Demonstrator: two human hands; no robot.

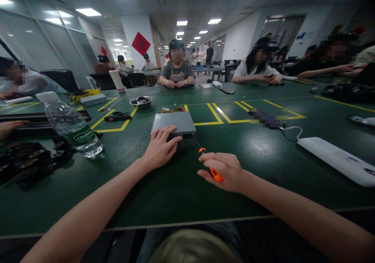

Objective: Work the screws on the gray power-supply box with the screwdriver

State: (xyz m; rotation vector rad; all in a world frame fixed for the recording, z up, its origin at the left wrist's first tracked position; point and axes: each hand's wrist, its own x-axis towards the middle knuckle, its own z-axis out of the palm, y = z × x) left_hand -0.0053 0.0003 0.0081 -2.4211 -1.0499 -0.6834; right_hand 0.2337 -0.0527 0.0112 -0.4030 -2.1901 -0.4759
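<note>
A grey metal box point(175, 120), with coloured wires at its back, lies on the green table. My left hand point(160, 145) rests on its near left corner, fingers apart and lying over the top and front edge. My right hand point(225, 171) is closed around an orange and black screwdriver point(216, 174), to the right of the box and nearer to me. The screwdriver's thin shaft points up and left, and its tip is at the box's front right corner. Whether the tip sits in a screw is too small to tell.
A water bottle point(70, 126) stands at the left beside black parts point(32, 157). Behind are a metal bowl point(141, 102) and a black tool point(118, 116). A white power strip point(336, 159) lies right. People sit around the table point(175, 200).
</note>
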